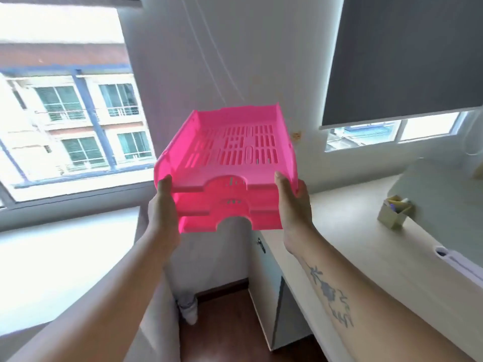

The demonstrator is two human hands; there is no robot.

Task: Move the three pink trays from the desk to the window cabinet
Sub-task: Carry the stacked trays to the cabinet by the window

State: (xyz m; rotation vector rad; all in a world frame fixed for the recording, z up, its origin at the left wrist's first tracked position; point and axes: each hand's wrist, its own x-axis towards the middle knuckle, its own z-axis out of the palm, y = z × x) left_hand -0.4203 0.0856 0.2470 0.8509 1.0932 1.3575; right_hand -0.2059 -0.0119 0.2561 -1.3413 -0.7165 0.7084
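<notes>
Three pink trays (227, 163) sit stacked one on another, held up in the air between the two hands, in front of the white wall. On the left side of the stack the left hand (163, 205) is closed, with its thumb on the top rim. At the right side the right hand (292, 202) grips the same way. Nearby, to the right, stands the desk (352, 246), and the big window (65, 113) is at the left.

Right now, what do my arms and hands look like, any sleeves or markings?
Both forearms are bare, no sleeves, watch or rings visible. The right forearm carries a dark blue-grey tattoo: a flower on a stem with lettering below. The left hand and right hand wear no gloves.
</notes>
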